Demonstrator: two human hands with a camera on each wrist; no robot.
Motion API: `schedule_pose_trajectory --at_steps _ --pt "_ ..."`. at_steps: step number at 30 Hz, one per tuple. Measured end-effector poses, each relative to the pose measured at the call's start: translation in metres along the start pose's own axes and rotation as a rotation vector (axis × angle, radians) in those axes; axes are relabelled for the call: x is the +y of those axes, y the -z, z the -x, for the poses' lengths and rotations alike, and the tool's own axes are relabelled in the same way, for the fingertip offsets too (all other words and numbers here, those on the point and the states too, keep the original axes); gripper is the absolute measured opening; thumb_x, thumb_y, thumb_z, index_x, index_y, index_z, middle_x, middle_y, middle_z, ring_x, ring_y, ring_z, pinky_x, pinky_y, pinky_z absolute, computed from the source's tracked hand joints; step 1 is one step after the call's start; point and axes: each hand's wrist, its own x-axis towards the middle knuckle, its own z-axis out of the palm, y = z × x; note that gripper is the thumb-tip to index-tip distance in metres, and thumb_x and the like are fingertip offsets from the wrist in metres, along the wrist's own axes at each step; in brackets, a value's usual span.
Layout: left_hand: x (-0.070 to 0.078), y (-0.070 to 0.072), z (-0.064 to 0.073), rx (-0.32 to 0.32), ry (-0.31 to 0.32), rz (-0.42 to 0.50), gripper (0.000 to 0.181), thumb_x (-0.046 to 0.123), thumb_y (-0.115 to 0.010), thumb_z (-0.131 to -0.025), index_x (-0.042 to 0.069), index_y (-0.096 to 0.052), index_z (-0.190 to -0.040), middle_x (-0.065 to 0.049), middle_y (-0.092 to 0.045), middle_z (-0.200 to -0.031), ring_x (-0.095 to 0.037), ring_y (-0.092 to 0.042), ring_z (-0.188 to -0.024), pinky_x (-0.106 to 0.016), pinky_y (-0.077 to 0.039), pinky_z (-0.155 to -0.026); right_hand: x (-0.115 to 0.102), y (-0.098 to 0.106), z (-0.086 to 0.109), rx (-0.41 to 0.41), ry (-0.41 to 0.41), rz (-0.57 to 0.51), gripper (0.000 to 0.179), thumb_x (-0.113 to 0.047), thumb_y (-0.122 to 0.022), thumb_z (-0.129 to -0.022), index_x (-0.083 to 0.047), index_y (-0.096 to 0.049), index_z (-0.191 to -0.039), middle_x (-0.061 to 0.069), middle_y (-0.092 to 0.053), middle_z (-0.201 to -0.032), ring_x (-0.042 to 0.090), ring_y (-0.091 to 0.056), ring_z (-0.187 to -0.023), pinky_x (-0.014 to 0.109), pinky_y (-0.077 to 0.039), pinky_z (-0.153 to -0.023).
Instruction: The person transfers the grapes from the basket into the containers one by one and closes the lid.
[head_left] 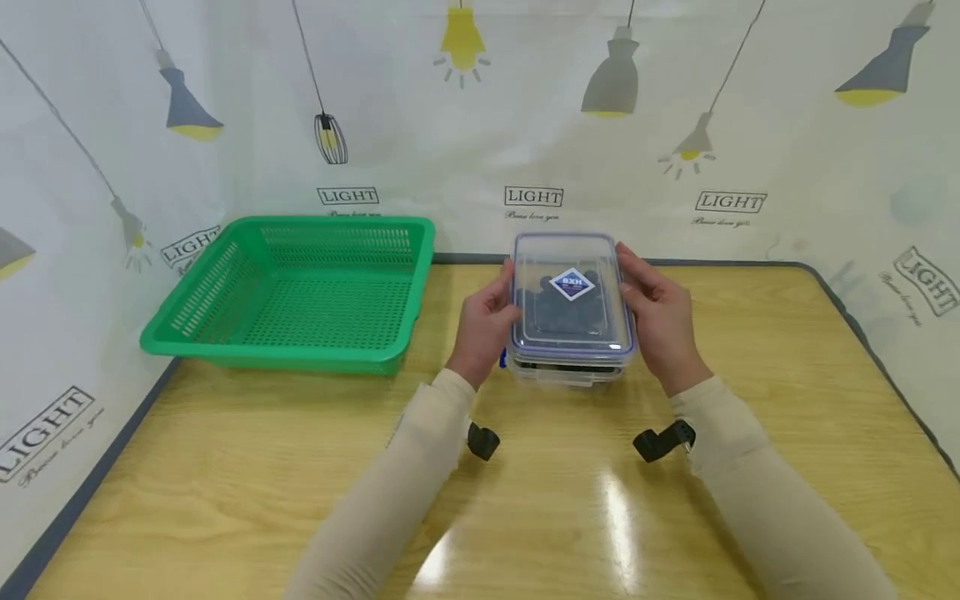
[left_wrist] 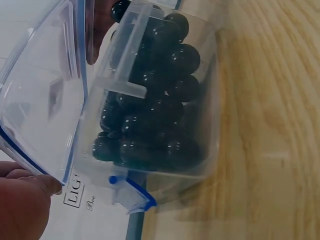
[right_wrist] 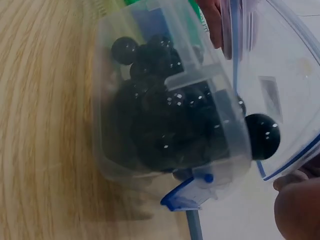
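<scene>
A clear plastic food container [head_left: 566, 377] stands on the table, filled with glossy dark balls [left_wrist: 185, 59]. Above it is a clear lid [head_left: 566, 252] with a blue seal and a diamond label; both wrist views show a gap between lid and container. My left hand [head_left: 483, 329] holds the lid's left edge, thumb toward me. On the opposite edge, my right hand [head_left: 663, 325] grips it with fingers along the far side. One ball [right_wrist: 262, 136] pokes above the rim in the right wrist view. A blue-edged side latch [left_wrist: 132, 195] hangs outward.
A green slotted plastic basket [head_left: 300, 362] sits to the left of the container, at the back of the wooden table [head_left: 555, 517]. Behind the table hangs a white backdrop [head_left: 420, 108] printed with lamps. Black straps [head_left: 483, 442] are on both wrists.
</scene>
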Motion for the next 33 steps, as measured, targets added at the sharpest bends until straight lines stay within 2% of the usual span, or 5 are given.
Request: schedule_pose_trajectory --at_steps 4,13,18,25,33 --pt "-0.014 0.000 0.000 -0.015 0.094 -0.079 0.065 -0.014 -0.048 -0.087 -0.002 -0.032 -0.148 -0.007 -0.027 -0.157 -0.014 -0.030 -0.141 -0.025 -0.034 -0.106 0.010 0.005 0.001 -0.009 -0.058 0.068 0.045 0.012 -0.049 -0.097 0.007 -0.045 -0.141 0.010 -0.042 -0.150 0.020 -0.037 -0.138 0.023 -0.036 -0.104" --pt "-0.025 -0.001 -0.003 -0.008 0.167 -0.260 0.065 -0.008 -0.054 -0.087 -0.004 -0.032 -0.148 -0.013 -0.027 -0.157 -0.018 -0.024 -0.143 -0.025 -0.028 -0.110 0.021 0.007 -0.002 -0.028 -0.109 0.180 0.052 0.012 -0.057 -0.094 0.005 -0.043 -0.144 0.009 -0.038 -0.153 0.021 -0.034 -0.140 0.024 -0.035 -0.105" --pt "-0.026 0.001 -0.002 -0.026 0.149 -0.330 0.062 -0.006 -0.055 -0.090 -0.005 -0.032 -0.148 -0.012 -0.028 -0.156 -0.018 -0.025 -0.143 -0.025 -0.027 -0.110 0.020 0.006 -0.001 -0.056 -0.119 0.255 0.051 0.008 -0.056 -0.096 0.001 -0.044 -0.145 0.006 -0.038 -0.154 0.019 -0.032 -0.141 0.024 -0.033 -0.106" --pt "-0.024 0.001 -0.004 -0.045 0.134 -0.374 0.063 -0.005 -0.056 -0.090 -0.003 -0.032 -0.148 -0.011 -0.028 -0.156 -0.017 -0.026 -0.142 -0.025 -0.029 -0.109 0.016 0.007 -0.001 -0.081 -0.114 0.327 0.051 0.008 -0.053 -0.097 0.001 -0.043 -0.146 0.006 -0.036 -0.155 0.020 -0.030 -0.142 0.023 -0.030 -0.108" --pt "-0.018 -0.002 -0.005 -0.058 0.144 -0.411 0.063 -0.005 -0.056 -0.090 -0.001 -0.034 -0.148 -0.008 -0.027 -0.157 -0.016 -0.024 -0.143 -0.024 -0.026 -0.110 0.016 0.009 0.000 -0.094 -0.073 0.332 0.049 0.012 -0.051 -0.095 0.007 -0.042 -0.144 0.012 -0.035 -0.154 0.025 -0.030 -0.142 0.026 -0.030 -0.109"
